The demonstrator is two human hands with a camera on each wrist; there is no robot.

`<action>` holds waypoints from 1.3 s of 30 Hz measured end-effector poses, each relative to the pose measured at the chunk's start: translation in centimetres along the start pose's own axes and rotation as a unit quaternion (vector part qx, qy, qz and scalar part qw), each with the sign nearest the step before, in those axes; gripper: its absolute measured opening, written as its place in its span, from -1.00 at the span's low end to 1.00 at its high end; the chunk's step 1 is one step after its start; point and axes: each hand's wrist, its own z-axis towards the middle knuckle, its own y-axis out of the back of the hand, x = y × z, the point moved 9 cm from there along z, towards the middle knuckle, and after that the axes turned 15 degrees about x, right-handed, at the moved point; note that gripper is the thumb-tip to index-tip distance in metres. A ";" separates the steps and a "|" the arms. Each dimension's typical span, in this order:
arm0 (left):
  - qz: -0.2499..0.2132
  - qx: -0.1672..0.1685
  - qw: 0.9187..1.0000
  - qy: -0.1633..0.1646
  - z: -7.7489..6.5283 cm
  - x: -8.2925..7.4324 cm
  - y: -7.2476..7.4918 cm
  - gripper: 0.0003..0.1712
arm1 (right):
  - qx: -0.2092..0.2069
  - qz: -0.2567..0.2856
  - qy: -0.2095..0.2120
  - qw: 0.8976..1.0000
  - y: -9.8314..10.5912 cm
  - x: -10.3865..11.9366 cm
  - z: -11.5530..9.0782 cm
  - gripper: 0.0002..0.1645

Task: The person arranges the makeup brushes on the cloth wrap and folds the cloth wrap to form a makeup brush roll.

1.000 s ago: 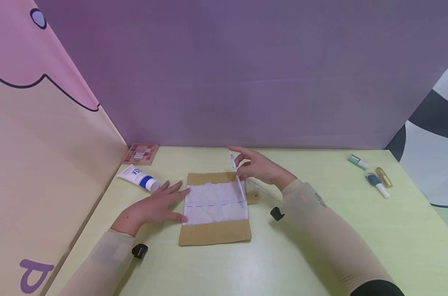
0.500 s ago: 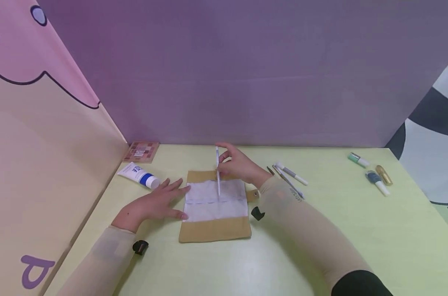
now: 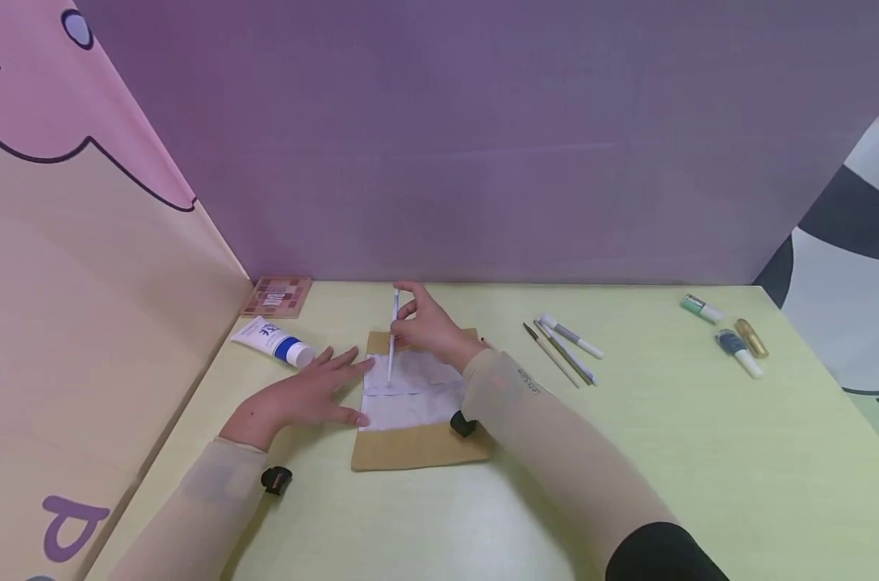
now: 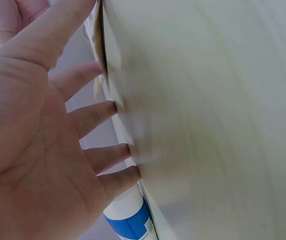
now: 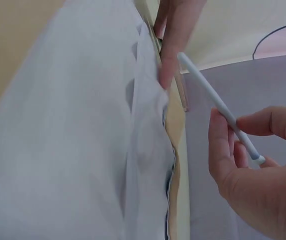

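A tan cloth roll (image 3: pixel 420 449) lies unfolded, its white lining (image 3: pixel 410 410) crossed by a line of pocket openings. My right hand (image 3: pixel 433 331) pinches a slim white pen (image 3: pixel 391 347) near its upper end, the index finger over the top. The pen stands nearly upright, its lower tip close over the pocket line at the left part of the lining. In the right wrist view the pen (image 5: pixel 208 90) slants between thumb and fingers. My left hand (image 3: pixel 304 403) rests spread, with index finger and thumb on the roll's left edge. In the left wrist view its fingers are straight.
A white and blue squeeze tube (image 3: pixel 265 340) lies beyond my left hand, in front of a checkered pink palette (image 3: pixel 277 297). Right of the roll lie thin brushes (image 3: pixel 551 355) and a white and grey pen (image 3: pixel 573 337). Small bottles (image 3: pixel 738 353) sit far right. A purple panel (image 3: pixel 483 161) stands behind.
My right hand has carried the pen leftward over the lining, and the pen has turned from slanted to nearly upright. The brushes on the right are now uncovered. My left hand has stayed put.
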 end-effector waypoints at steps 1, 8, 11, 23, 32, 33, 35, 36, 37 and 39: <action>0.000 -0.001 1.000 -0.002 0.0 0.0 0.0 0.20 | -0.004 -0.002 -0.001 1.000 -0.2 0.0 0.2 -0.04; 0.006 -0.006 1.000 -0.008 0.0 0.0 0.1 0.20 | -0.025 -0.019 -0.020 0.999 -1.7 0.0 0.9 -0.04; 0.009 -0.006 1.000 -0.009 0.1 0.0 0.0 0.18 | -0.030 -0.034 -0.029 0.999 -2.3 -0.2 1.2 -0.04; 0.015 0.003 1.000 -0.002 0.0 -0.1 0.0 0.18 | -0.003 -0.075 -0.052 0.996 -3.3 -1.1 1.2 -0.14; 0.015 0.011 1.000 0.002 0.3 0.1 -0.1 0.20 | 0.036 -0.068 -0.068 0.995 -4.4 -1.1 0.1 -0.24; 0.015 0.011 1.000 0.002 0.3 0.1 -0.1 0.20 | 0.036 -0.070 -0.070 0.994 -4.5 -1.1 0.1 -0.26; 0.017 0.010 1.000 0.002 0.3 0.2 -0.1 0.19 | 0.037 -0.076 -0.072 0.994 -4.6 -1.2 0.0 -0.29; 0.018 0.010 1.000 0.002 0.3 0.1 -0.1 0.19 | 0.035 -0.081 -0.073 0.993 -4.6 -1.2 -0.1 -0.31; 0.019 0.010 1.000 0.002 0.2 0.1 -0.1 0.19 | 0.033 -0.088 -0.074 0.993 -4.6 -1.2 -0.1 -0.32; 0.019 0.009 1.000 0.001 0.2 0.0 -0.1 0.19 | 0.030 -0.113 -0.078 0.990 -4.5 -1.2 -0.3 -0.35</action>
